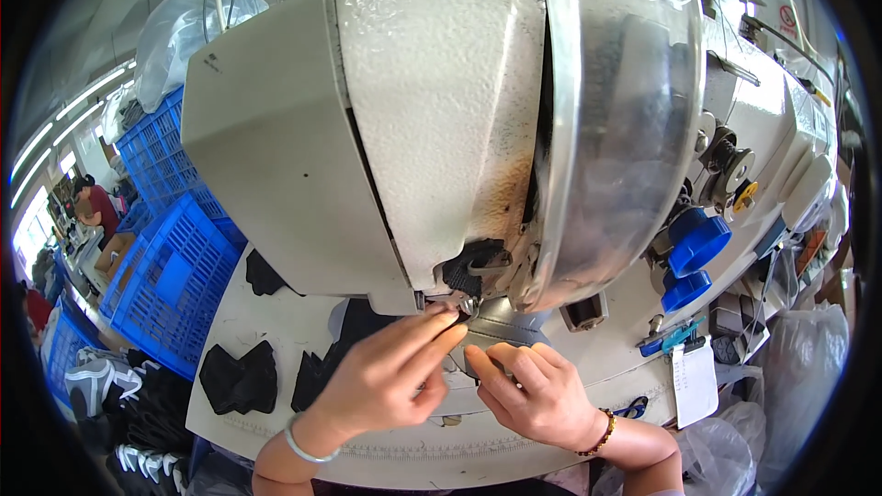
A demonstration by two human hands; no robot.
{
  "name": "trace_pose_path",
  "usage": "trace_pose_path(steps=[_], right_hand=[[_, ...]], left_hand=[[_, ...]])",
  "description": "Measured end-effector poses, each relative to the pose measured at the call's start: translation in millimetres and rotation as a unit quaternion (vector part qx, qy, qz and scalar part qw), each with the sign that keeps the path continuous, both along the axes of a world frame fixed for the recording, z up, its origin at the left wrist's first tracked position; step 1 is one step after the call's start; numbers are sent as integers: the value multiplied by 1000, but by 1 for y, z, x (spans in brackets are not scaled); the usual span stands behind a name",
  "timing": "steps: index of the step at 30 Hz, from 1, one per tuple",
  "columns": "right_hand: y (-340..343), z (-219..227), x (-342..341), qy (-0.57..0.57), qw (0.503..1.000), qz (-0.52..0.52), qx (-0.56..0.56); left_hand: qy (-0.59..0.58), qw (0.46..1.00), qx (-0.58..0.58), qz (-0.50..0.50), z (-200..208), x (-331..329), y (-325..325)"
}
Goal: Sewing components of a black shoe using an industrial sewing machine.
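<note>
A large off-white sewing machine (441,110) fills the upper middle of the view, its needle area (469,303) low down near my fingertips. My left hand (390,372) reaches up to the needle with fingers pressed together on a black fabric piece (363,320), partly hidden behind the hand. To its right, my right hand (533,390) is closed, thumb against curled fingers, just below the needle. A small dark edge shows at its fingertips, too hidden to name. More black cut pieces (239,378) lie left of my left hand.
Blue plastic crates (175,285) stand at the left, above black-and-white shoes (101,381). A clear curved shield (625,129) covers the machine's right side. Scissors (632,407) and a white paper tag (695,384) lie at right, near plastic bags (808,377). Another person (96,207) sits far left.
</note>
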State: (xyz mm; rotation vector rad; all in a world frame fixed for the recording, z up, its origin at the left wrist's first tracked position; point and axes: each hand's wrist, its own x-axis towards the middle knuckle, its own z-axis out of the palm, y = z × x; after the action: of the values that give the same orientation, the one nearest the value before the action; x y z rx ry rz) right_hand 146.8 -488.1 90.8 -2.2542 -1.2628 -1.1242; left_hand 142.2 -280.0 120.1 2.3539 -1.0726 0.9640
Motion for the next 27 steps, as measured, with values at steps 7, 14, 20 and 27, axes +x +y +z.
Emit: trace_pose_path(steps=[7,14,20,27], right_hand=[[-1,-6,9,7,1000,19,16],[-7,-7,18,-8,998,51,28],[-9,-1,20,-10,998,58,20],[-14,6,31,-17,995,96,0]], left_hand=[[355,909,-213,50,6,43,25],[441,813,-366,-107,-6,42,20],[427,849,-307,-45,7,39,22],[513,793,-325,-49,14,36,26]])
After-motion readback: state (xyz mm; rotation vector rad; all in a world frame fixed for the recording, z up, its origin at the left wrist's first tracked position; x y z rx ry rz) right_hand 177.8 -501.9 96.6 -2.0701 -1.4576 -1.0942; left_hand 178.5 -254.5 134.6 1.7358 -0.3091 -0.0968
